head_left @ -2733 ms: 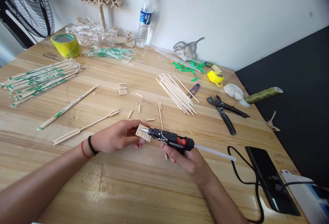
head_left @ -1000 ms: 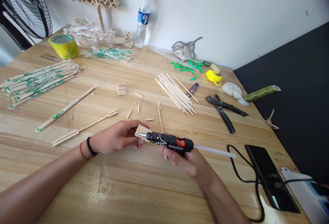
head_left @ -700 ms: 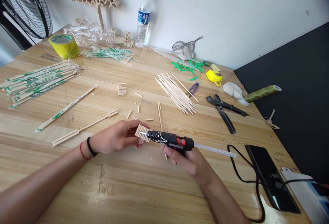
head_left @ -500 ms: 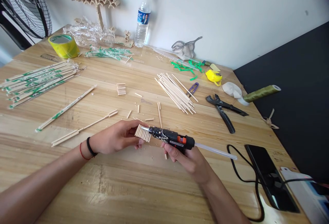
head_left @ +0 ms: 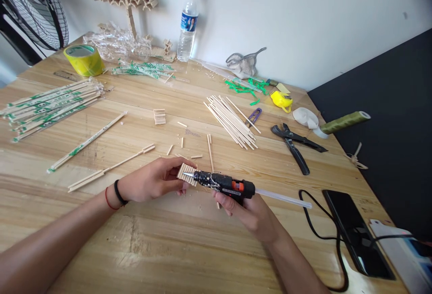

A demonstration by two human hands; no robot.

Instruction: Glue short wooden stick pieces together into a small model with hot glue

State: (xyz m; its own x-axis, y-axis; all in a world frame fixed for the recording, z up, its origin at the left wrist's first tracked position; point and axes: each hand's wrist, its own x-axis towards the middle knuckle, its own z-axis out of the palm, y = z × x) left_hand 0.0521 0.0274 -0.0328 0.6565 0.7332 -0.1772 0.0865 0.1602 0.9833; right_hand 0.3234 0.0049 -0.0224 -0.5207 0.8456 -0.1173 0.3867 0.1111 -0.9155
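Head camera looks down at two hands over a wooden table [head_left: 168, 249]. The left hand [head_left: 151, 179] pinches a little block of short sticks [head_left: 186, 172], with its fingers shut tight on it. The right hand [head_left: 251, 213] is wrapped around a black glue gun [head_left: 224, 183]. The gun's tip touches the block. Just beyond the right hand lies a pile of long sticks [head_left: 232, 120]. Farther off to its right lie black pliers [head_left: 295, 147].
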